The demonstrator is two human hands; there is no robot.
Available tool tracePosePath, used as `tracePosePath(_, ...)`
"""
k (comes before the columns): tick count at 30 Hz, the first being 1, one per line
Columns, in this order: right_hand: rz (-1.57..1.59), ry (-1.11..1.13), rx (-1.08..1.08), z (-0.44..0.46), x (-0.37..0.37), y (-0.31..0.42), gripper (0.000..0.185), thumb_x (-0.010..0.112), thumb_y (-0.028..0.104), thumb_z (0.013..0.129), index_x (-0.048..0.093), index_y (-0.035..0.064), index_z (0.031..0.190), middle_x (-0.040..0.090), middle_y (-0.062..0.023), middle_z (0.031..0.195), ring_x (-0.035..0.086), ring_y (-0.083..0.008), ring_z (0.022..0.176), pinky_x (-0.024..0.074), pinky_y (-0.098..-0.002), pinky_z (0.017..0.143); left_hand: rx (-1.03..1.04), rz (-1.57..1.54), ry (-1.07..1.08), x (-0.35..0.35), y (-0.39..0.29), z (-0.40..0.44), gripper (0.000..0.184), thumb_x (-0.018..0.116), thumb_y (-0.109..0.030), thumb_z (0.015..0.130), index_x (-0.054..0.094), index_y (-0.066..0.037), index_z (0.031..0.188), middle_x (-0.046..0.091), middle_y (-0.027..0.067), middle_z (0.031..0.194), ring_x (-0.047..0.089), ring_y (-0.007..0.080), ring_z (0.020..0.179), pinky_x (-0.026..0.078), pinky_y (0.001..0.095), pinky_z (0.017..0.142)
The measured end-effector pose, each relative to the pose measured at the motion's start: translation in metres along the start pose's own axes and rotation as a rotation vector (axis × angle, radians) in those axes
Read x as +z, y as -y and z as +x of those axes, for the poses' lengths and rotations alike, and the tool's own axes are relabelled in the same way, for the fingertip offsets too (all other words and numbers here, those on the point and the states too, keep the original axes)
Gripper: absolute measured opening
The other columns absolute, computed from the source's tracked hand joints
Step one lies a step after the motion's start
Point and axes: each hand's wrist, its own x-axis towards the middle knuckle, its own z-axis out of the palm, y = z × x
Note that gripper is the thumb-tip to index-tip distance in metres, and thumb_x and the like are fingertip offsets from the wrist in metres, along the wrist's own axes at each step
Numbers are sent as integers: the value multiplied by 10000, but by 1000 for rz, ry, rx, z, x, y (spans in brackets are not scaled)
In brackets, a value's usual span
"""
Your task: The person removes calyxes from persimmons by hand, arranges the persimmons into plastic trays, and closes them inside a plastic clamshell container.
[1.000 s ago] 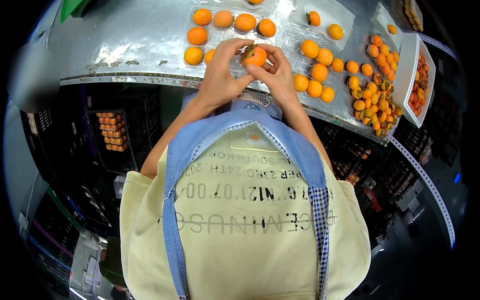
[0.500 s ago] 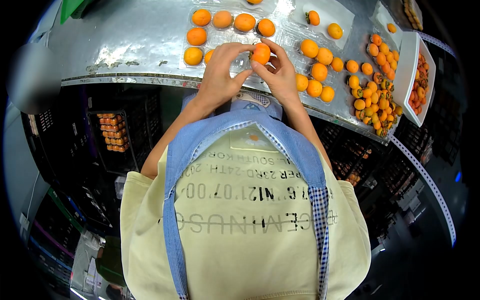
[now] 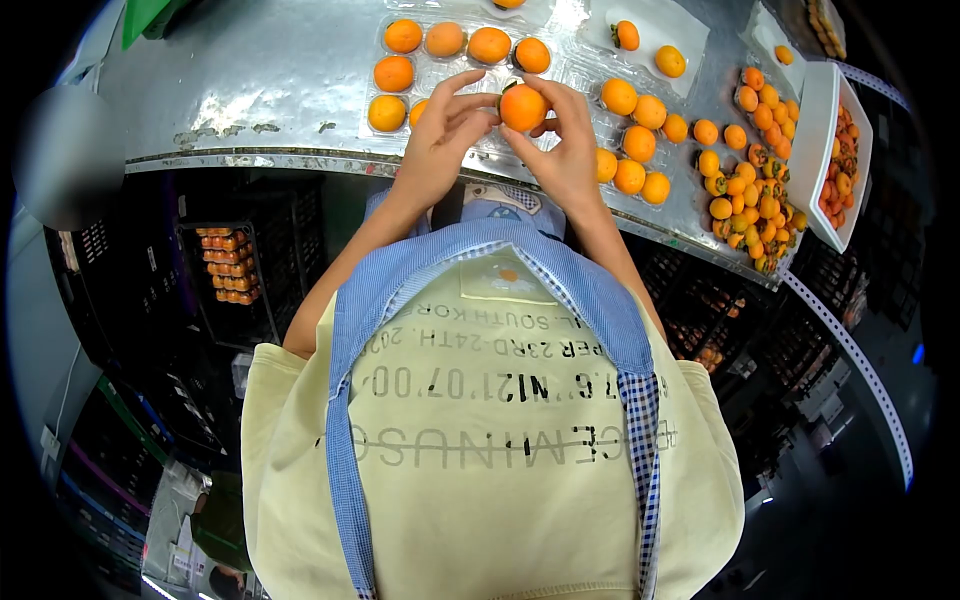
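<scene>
Your right hand (image 3: 568,165) now pinches a persimmon (image 3: 523,108) at twelve o'clock; your left hand (image 3: 436,150) is open beside it, contact unclear. The clear tray (image 3: 437,72) lies toward eleven.

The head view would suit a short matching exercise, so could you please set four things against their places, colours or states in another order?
Column one
1. Held fruit
2. White box
3. Apron
4. Black crate

Column two
A. Pale yellow with blue straps
B. Below the worktop, to the left
C. At the fingertips of the right hand
D. At the picture's right, holding orange fruit

Pairs: 1-C, 2-D, 3-A, 4-B
</scene>
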Motion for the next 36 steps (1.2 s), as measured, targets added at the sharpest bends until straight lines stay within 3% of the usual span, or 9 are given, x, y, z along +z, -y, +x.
tracePosePath(4, -231, 32, -183, 1, -4, 4, 589, 783, 104, 664, 548, 60, 1202, 529, -137, 1130, 566, -238, 958, 508, -282, 692, -185, 54, 17, -2, -1, 3, 500, 649, -195, 871, 445, 23, 1273, 558, 205, 1166, 584, 218, 1048, 479, 305, 895)
tracePosePath(7, -236, 23, -202, 1, -3, 9, 593, 796, 141, 652, 551, 60, 1186, 547, -134, 1123, 565, -263, 947, 503, -311, 737, -294, -127, 0, -2, -1, 5, 528, 673, -184, 851, 440, 52, 1263, 567, 190, 1157, 588, 215, 1039, 486, 300, 885)
tracePosePath(10, -42, 8, -46, 0, -2, 15, 609, 799, 148, 640, 547, 59, 1187, 555, -128, 1111, 561, -298, 949, 499, -347, 768, -307, -246, -45, -4, -1, 3, 513, 683, -168, 840, 457, 62, 1240, 573, 176, 1152, 591, 205, 1029, 490, 286, 874)
tracePosePath(16, -246, 28, -135, 2, -1, 6, 529, 777, 163, 664, 553, 46, 1129, 564, -136, 1068, 578, -253, 951, 521, -320, 703, -267, -172, -14, -4, 5, 4, 529, 705, -162, 819, 461, 32, 1245, 575, 158, 1140, 578, 187, 1036, 486, 287, 860)
tracePosePath(19, -179, -14, -148, 1, 0, 6, 507, 779, 149, 680, 561, 32, 1124, 578, -111, 1028, 593, -207, 871, 513, -286, 677, -239, -116, -7, -4, 11, 5, 547, 715, -177, 811, 461, 11, 1257, 570, 152, 1133, 572, 181, 1029, 486, 289, 846)
tracePosePath(22, -143, 0, -42, -1, -13, 1, 503, 778, 160, 682, 559, 26, 1116, 578, -122, 1034, 600, -220, 872, 526, -297, 703, -310, -62, -53, 1, 1, 3, 536, 720, -192, 808, 479, -6, 1249, 566, 143, 1123, 580, 180, 991, 489, 287, 834)
tracePosePath(23, -166, -22, -6, -1, -20, -5, 508, 781, 171, 685, 554, 17, 1113, 579, -128, 1028, 604, -220, 883, 536, -299, 718, -333, 22, -26, 1, -3, 3, 507, 637, -215, 874, 435, -30, 1301, 528, 157, 1206, 573, 208, 1046, 474, 313, 889)
tracePosePath(27, -278, -96, 90, -6, -66, -44, 533, 784, 219, 681, 547, 2, 1107, 565, -138, 1027, 614, -244, 832, 528, -320, 688, -335, 17, -47, -9, 1, 5, 423, 617, -206, 891, 490, -27, 1253, 561, 122, 1170, 587, 184, 993, 480, 291, 846)
tracePosePath(36, -779, 187, -9, -4, -121, -58, 470, 730, 254, 698, 567, 62, 1096, 591, -107, 999, 591, -279, 942, 506, -386, 724, -324, 40, 17, -11, 8, 10, 310, 621, -168, 891, 557, -33, 1163, 630, 69, 1025, 602, 125, 887, 479, 249, 778)
